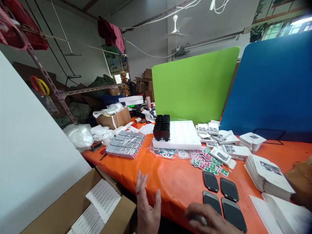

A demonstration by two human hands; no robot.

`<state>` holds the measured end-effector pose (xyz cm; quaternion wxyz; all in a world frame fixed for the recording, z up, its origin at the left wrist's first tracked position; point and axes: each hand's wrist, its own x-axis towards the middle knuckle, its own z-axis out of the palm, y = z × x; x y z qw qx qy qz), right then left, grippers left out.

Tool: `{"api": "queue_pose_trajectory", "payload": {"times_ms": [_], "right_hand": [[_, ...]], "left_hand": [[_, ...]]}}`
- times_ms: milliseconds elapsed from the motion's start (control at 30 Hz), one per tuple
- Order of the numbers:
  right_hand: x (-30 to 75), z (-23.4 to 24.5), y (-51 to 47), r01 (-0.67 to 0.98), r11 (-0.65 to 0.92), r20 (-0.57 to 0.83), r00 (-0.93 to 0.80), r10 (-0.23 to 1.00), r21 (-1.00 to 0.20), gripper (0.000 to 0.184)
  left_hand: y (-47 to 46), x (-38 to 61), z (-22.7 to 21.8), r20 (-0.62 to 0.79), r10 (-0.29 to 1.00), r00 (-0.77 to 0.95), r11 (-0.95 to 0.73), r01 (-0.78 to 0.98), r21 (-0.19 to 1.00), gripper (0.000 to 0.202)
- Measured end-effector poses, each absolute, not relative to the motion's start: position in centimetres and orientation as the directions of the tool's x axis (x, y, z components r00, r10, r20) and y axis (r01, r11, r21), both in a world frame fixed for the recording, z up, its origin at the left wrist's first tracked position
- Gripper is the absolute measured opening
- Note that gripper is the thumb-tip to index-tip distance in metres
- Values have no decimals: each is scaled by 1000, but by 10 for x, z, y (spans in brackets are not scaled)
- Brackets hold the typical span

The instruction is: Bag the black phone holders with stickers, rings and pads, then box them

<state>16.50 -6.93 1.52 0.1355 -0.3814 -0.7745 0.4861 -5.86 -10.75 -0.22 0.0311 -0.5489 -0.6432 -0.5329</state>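
Observation:
My left hand (147, 204) is raised at the table's front edge, palm partly turned up, fingers stretched and spread, nothing in it. Low on the right, my right hand (212, 219) has its fingers curled around a small, rounded greyish thing (201, 219), blurred and mostly hidden. Close beside that hand, several flat black pieces with rounded corners (229, 189) lie on the orange tablecloth (175, 182). Behind them is a spread of red and green printed cards (207, 161). Small white printed boxes (220, 155) lie loosely piled beyond the cards.
A white foam block (184, 135) carries black pieces standing in rows (162, 126). Left of it lies a plastic-wrapped pack (126, 143). An open carton (122, 214) with printed sheets stands front left. Stacked flat white boxes (268, 174) are at right; green (192, 86) and blue (273, 84) boards rise behind.

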Motion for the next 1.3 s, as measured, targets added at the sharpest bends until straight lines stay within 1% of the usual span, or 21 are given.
{"api": "queue_pose_trajectory", "payload": {"times_ms": [100, 167, 233, 300, 367, 433, 533, 633, 767, 867, 967, 1033, 1100, 1133, 1200, 1267, 1300], "right_hand": [[151, 39, -14, 465, 303, -30, -583, 812, -832, 23], [138, 51, 29, 458, 356, 52, -554, 831, -814, 23], [124, 63, 72, 505, 388, 99, -506, 857, -771, 22], [109, 72, 112, 594, 411, 138, -449, 883, -691, 20], [93, 77, 149, 688, 441, 200, -405, 892, -577, 17], [78, 78, 180, 741, 447, 240, -378, 894, -501, 16], [57, 72, 214, 776, 449, 249, -375, 893, -443, 18], [41, 60, 232, 793, 466, 227, -407, 885, -393, 19], [26, 46, 240, 795, 479, 206, -433, 878, -371, 17], [25, 47, 242, 780, 480, 223, -425, 877, -403, 15], [35, 62, 243, 749, 463, 271, -376, 886, -473, 16], [50, 76, 240, 720, 444, 300, -330, 895, -533, 17], [69, 87, 232, 693, 423, 305, -295, 905, -584, 20], [80, 91, 226, 675, 405, 290, -284, 914, -617, 21], [100, 92, 209, 590, 316, 189, -268, 945, -743, 24], [117, 88, 188, 418, 158, 37, -283, 958, -895, 26], [124, 84, 177, 321, 67, -35, -303, 952, -945, 27]], "left_hand": [[-79, -54, -19, 547, 753, -364, -147, 718, 680, 48], [-61, -52, -30, 474, 798, -371, -120, 674, 729, 46], [-48, -51, -39, 409, 824, -392, -86, 627, 774, 47], [-38, -51, -48, 351, 846, -402, -50, 594, 803, 48], [-32, -51, -57, 305, 864, -402, -21, 575, 818, 50], [-29, -51, -67, 290, 867, -406, -5, 574, 819, 51], [-27, -52, -83, 309, 851, -423, 7, 600, 800, 51], [-26, -56, -98, 320, 845, -429, 32, 639, 769, 52], [-25, -62, -113, 321, 846, -426, 69, 684, 726, 54], [-26, -66, -122, 326, 858, -396, 54, 700, 712, 56], [-27, -69, -126, 324, 865, -382, 39, 696, 717, 55], [-26, -69, -122, 309, 865, -394, 36, 664, 747, 53], [-23, -68, -110, 263, 869, -420, 42, 591, 806, 51], [-20, -67, -101, 226, 872, -434, 46, 532, 846, 51], [-13, -64, -77, 122, 892, -434, 53, 369, 928, 54], [-5, -61, -52, -9, 900, -435, 67, 117, 991, 54], [0, -59, -40, -94, 905, -415, 90, -28, 996, 53]]}}
